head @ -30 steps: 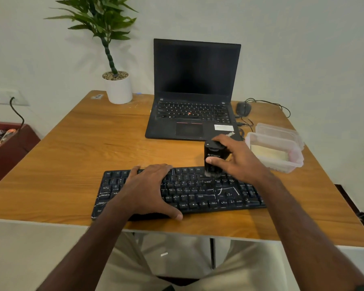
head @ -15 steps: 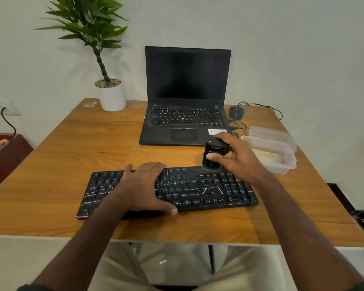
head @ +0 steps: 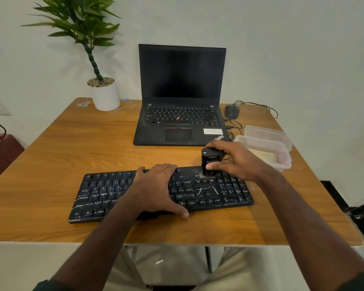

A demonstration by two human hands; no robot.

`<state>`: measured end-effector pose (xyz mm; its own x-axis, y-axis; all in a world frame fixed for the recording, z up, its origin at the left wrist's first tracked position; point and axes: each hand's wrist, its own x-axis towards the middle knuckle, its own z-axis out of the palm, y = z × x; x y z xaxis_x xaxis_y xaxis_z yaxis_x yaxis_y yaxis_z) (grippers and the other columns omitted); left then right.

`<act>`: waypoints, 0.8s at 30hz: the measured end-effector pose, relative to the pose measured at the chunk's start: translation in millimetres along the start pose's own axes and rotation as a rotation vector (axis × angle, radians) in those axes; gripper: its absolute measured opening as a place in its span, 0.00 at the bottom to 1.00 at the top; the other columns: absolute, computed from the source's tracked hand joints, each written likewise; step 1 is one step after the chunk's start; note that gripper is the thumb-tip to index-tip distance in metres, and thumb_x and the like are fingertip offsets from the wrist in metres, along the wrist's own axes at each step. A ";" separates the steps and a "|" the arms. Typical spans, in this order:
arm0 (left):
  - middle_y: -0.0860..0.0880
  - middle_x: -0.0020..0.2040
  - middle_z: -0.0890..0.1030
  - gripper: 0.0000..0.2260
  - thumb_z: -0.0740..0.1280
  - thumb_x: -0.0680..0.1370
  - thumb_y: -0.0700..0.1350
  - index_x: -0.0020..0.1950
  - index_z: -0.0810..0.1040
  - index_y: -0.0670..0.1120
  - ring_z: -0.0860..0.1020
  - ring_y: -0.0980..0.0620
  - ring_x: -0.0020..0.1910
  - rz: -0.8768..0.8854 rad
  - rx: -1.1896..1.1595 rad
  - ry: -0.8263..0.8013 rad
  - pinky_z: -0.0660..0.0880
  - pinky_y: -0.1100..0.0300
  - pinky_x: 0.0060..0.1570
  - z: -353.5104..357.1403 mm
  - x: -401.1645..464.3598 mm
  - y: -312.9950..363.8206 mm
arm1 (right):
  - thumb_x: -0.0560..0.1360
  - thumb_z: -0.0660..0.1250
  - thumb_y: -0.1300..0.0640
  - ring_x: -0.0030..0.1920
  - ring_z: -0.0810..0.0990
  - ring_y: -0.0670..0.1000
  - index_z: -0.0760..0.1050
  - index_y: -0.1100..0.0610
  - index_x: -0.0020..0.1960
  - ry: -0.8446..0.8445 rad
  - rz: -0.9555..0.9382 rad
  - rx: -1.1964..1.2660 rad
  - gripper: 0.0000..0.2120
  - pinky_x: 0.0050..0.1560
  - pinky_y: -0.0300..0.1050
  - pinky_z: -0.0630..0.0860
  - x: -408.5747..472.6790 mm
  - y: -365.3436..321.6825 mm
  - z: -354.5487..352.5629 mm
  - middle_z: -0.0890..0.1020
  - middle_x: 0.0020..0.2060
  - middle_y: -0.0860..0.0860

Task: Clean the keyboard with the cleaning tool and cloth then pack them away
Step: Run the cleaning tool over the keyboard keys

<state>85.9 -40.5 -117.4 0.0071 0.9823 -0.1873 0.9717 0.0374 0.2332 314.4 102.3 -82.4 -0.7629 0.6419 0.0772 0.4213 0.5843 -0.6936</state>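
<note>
Head view, wooden table [head: 51,164], pale wall [head: 303,49], left grip [head: 153,190] flat on keyboard [head: 219,192], right grip [head: 237,160] grasping cleaning tool [head: 211,162]

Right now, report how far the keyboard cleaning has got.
Done: little shows; white marks remain across the keyboard. In hand: right hand holds the cleaning tool on the top-right keys; left hand steadies. Left: cloth wipe, packing into the container.

Ahead of you sit an open laptop [head: 180,101] (screen dark), a potted plant [head: 102,89] and a wired mouse [head: 232,111].
</note>
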 end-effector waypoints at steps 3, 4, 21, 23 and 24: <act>0.54 0.81 0.58 0.63 0.67 0.54 0.82 0.81 0.51 0.52 0.56 0.53 0.79 -0.006 0.000 -0.001 0.48 0.36 0.76 0.6 2.1 -0.4 | 0.75 0.76 0.53 0.49 0.80 0.35 0.76 0.44 0.60 0.088 -0.022 -0.044 0.17 0.48 0.42 0.78 2.5 -4.2 -2.2 0.81 0.50 0.40; 0.54 0.81 0.58 0.63 0.67 0.54 0.82 0.81 0.51 0.53 0.57 0.53 0.79 -0.005 -0.001 -0.002 0.48 0.36 0.76 0.7 2.3 -0.4 | 0.74 0.76 0.53 0.48 0.79 0.35 0.75 0.44 0.60 0.123 -0.033 -0.027 0.17 0.49 0.41 0.76 3.0 -4.9 -1.3 0.81 0.49 0.39; 0.55 0.80 0.60 0.63 0.66 0.53 0.83 0.81 0.53 0.53 0.58 0.54 0.78 0.013 -0.025 0.030 0.50 0.37 0.76 4.4 2.4 -4.0 | 0.72 0.78 0.55 0.52 0.81 0.44 0.77 0.47 0.59 0.181 -0.026 0.150 0.18 0.51 0.40 0.78 -5.1 13.2 5.6 0.83 0.49 0.44; 0.55 0.79 0.61 0.63 0.66 0.53 0.83 0.80 0.53 0.54 0.59 0.54 0.77 0.011 -0.027 0.031 0.50 0.37 0.76 4.7 2.2 -4.1 | 0.72 0.78 0.56 0.51 0.81 0.42 0.77 0.44 0.58 0.240 -0.026 0.133 0.19 0.52 0.43 0.77 -0.9 10.5 5.2 0.83 0.48 0.41; 0.55 0.79 0.61 0.63 0.66 0.53 0.83 0.80 0.53 0.54 0.59 0.54 0.77 0.011 -0.028 0.032 0.50 0.37 0.76 4.6 2.4 -4.2 | 0.72 0.78 0.57 0.52 0.81 0.42 0.77 0.44 0.58 0.253 -0.042 0.160 0.19 0.52 0.43 0.77 2.0 7.0 7.4 0.83 0.48 0.41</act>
<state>82.9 -39.1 -123.2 0.0096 0.9881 -0.1536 0.9647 0.0313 0.2615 312.2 104.1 -92.4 -0.6230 0.7339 0.2706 0.2940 0.5403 -0.7884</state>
